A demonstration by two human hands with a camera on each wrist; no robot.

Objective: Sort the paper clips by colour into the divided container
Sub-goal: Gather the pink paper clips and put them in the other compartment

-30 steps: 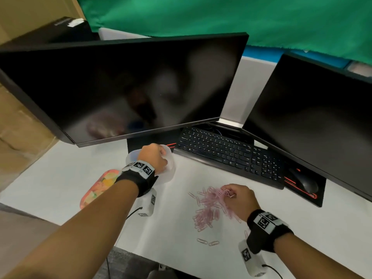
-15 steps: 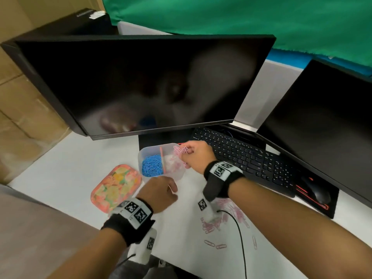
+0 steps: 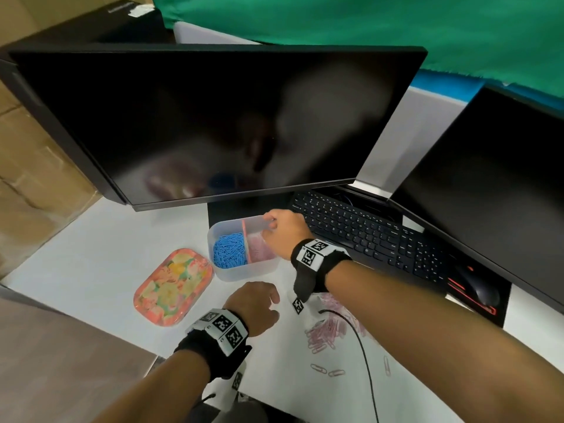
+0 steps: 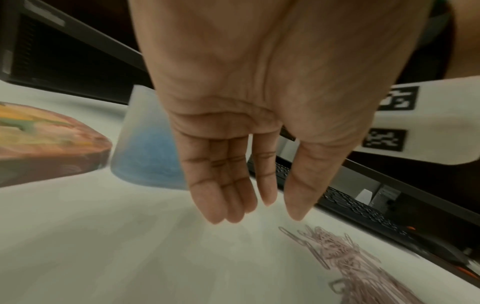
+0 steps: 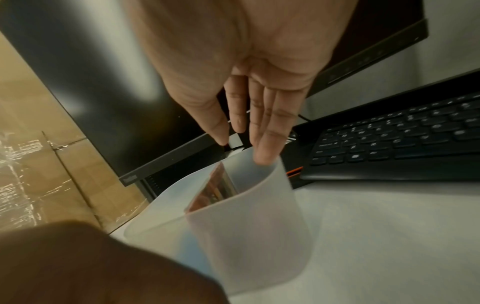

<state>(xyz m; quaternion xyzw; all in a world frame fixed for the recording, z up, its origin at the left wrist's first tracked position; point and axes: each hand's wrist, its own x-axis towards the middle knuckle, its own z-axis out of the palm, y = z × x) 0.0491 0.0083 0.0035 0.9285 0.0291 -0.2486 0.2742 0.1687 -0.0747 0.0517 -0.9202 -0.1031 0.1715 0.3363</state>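
Observation:
A clear divided container (image 3: 247, 271) stands on the white desk below the monitor. Its left half holds blue paper clips (image 3: 229, 250), its right half pink ones (image 3: 259, 250). My right hand (image 3: 282, 232) hovers over the right half with straight fingers (image 5: 265, 123) and holds nothing. My left hand (image 3: 254, 305) hangs above the desk in front of the container, fingers (image 4: 228, 193) straight and bare. A heap of pink paper clips (image 3: 328, 332) lies under my right forearm, also visible in the left wrist view (image 4: 345, 259).
A floral lid (image 3: 174, 286) lies left of the container. A black keyboard (image 3: 366, 236) and mouse (image 3: 477, 286) sit to the right. Two dark monitors (image 3: 213, 123) stand close behind. Single loose clips (image 3: 328, 370) lie near the desk's front edge.
My right hand carried pink clips from the heap to the container and has let them go. My left hand left the container and drew back toward me.

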